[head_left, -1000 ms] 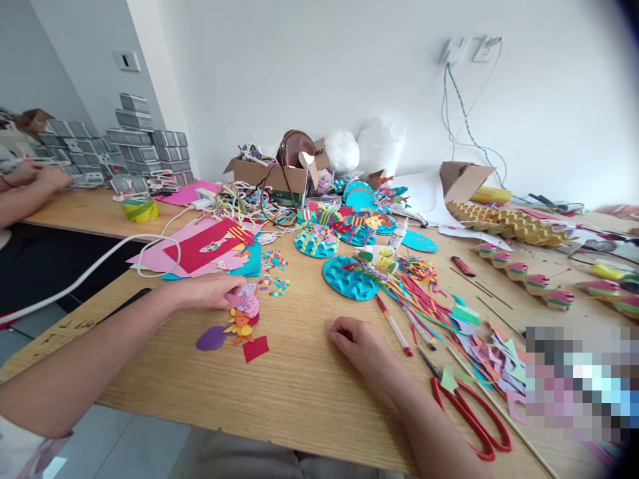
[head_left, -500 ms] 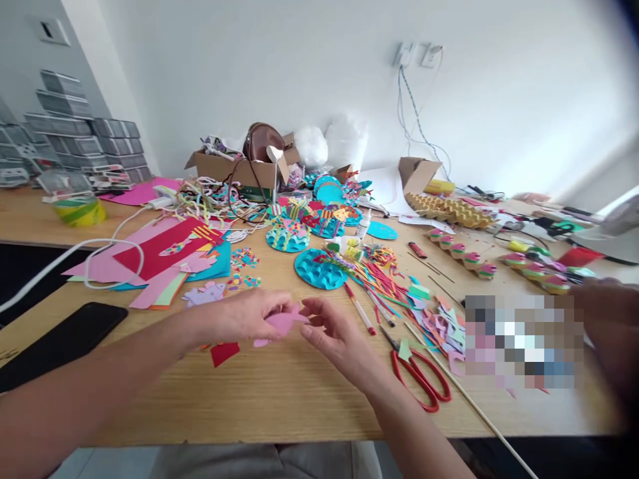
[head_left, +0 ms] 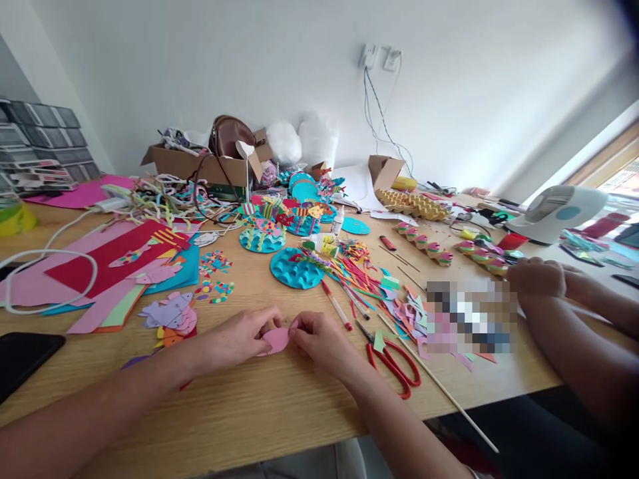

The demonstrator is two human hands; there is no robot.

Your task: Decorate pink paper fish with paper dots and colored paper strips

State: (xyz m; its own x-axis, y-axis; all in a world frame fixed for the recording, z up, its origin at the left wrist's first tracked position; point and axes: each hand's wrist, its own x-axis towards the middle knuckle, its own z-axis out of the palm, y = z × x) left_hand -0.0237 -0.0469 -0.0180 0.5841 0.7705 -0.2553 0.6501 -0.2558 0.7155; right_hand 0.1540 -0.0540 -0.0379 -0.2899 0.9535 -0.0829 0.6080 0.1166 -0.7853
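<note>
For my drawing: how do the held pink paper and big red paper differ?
The pink paper looks small and rounded; the red paper is big, with straight edges. Left hand and right hand hold the pink paper; the red paper lies on other sheets.

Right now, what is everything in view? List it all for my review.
paper piece: one, pink, between the hands
fish cutouts: several, mostly purple and pink, left
paper sheets: several, mixed colours, far left
paper dots: many, multicoloured, centre-left
scalloped discs: several, blue, centre
paper strips: many, multicoloured, centre-right
scissors: one, red-handled, right
stick: one, pale, beside scissors
flat slab: one, black, left edge
open box: one, brown, back
round bag: one, brown, at the box
wall sockets: two, white, wall
table: one, wooden, underneath
smaller clutter: uncountable
another person's hands: two, right edge
left hand: one, on the paper piece
right hand: one, at its right end
</note>
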